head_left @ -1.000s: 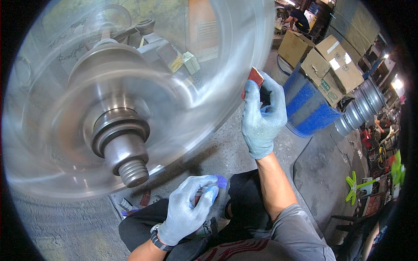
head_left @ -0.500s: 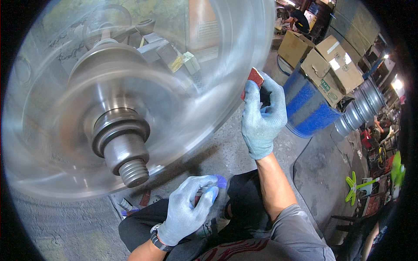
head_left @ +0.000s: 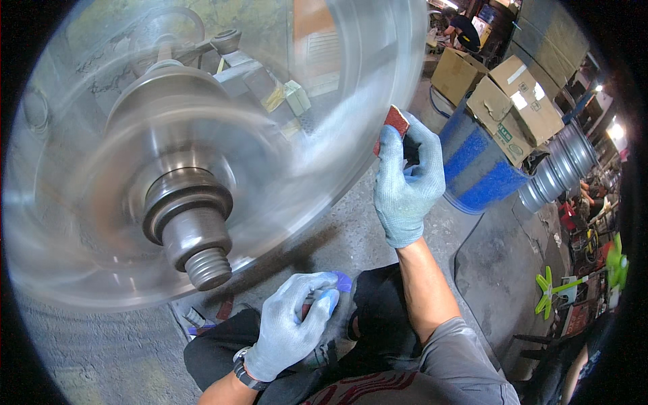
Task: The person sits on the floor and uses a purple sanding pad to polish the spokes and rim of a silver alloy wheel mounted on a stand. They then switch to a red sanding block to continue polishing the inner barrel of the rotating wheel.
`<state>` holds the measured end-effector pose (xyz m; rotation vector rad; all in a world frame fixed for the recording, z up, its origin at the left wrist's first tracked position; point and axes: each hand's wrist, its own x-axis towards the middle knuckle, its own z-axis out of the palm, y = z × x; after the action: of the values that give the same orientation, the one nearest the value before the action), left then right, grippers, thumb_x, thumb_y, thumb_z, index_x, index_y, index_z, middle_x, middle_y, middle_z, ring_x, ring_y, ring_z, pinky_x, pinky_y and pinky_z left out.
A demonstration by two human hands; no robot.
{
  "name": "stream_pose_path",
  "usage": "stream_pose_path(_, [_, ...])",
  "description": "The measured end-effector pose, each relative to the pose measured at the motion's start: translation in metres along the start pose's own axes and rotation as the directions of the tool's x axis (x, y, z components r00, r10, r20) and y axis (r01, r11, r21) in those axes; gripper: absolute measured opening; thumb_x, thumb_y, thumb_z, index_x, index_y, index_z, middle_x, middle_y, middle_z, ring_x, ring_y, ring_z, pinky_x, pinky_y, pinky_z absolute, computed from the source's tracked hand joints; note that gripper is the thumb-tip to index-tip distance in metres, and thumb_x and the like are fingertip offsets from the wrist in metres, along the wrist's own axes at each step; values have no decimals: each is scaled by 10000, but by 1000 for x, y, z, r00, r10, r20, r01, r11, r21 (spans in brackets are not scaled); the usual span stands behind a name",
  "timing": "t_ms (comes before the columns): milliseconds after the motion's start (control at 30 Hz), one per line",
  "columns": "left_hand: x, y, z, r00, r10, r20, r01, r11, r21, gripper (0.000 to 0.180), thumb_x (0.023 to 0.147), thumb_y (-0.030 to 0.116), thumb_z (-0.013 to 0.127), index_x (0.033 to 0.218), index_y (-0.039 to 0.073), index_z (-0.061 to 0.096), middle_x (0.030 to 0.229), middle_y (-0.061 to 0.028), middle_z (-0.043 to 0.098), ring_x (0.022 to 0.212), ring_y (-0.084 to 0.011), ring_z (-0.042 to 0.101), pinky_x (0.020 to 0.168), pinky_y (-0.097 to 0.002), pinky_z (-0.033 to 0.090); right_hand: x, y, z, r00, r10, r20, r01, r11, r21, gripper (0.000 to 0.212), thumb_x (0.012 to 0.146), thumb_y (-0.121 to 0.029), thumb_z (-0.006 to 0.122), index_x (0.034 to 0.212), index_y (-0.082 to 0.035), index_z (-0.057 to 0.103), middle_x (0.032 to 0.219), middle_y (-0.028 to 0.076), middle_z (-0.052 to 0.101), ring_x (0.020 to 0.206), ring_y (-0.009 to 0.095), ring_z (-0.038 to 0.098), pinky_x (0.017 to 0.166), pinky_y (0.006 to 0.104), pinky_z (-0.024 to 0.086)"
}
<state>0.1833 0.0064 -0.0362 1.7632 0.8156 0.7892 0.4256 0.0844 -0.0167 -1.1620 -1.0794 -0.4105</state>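
Observation:
A silver wheel rim (head_left: 378, 81), smeared by spinning, turns on a metal shaft (head_left: 196, 233) with a threaded end. My right hand (head_left: 410, 182), in a grey-blue knit glove, pinches a folded piece of red-brown sandpaper (head_left: 395, 123) at the rim's right edge. Whether the sandpaper touches the metal I cannot tell. Low in the middle, over my knees, my gloved left hand (head_left: 293, 324) is curled closed. A dark red bit shows between its thumb and fingers, too hidden to name. A purple thing (head_left: 343, 281) lies just past those fingertips.
Right of my right hand stands a blue drum (head_left: 479, 162) topped by cardboard boxes (head_left: 513, 111). Silver wheel rims (head_left: 560, 165) are stacked beside it. Farther right is a green-bladed fan (head_left: 544, 290). Another person (head_left: 464, 30) crouches in the far background.
The wheel keeps spinning, its blur shifted slightly. Both hands stay in nearly the same place with the same grip.

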Motion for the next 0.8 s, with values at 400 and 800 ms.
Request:
stream_pose_path(400, [0, -2, -1, 1000, 21, 3, -21, 1000, 12, 233, 1008, 115, 691, 1186, -24, 750, 1153, -209, 765, 1053, -302, 755, 954, -381, 568, -2, -2, 0, 998, 64, 4, -64, 998, -22, 238, 973, -46, 771, 1205, 3, 753, 961, 101, 705, 830, 168, 669, 770, 317, 549])
stream_pose_path(800, [0, -2, -2, 1000, 28, 9, -28, 1000, -2, 241, 1008, 122, 694, 1191, -24, 747, 1153, -204, 763, 1045, -290, 755, 944, -372, 567, -2, 2, 2, 999, 34, -7, -34, 999, 13, 240, 972, -28, 771, 1208, 8, 751, 960, 90, 693, 823, 155, 646, 770, 301, 539])
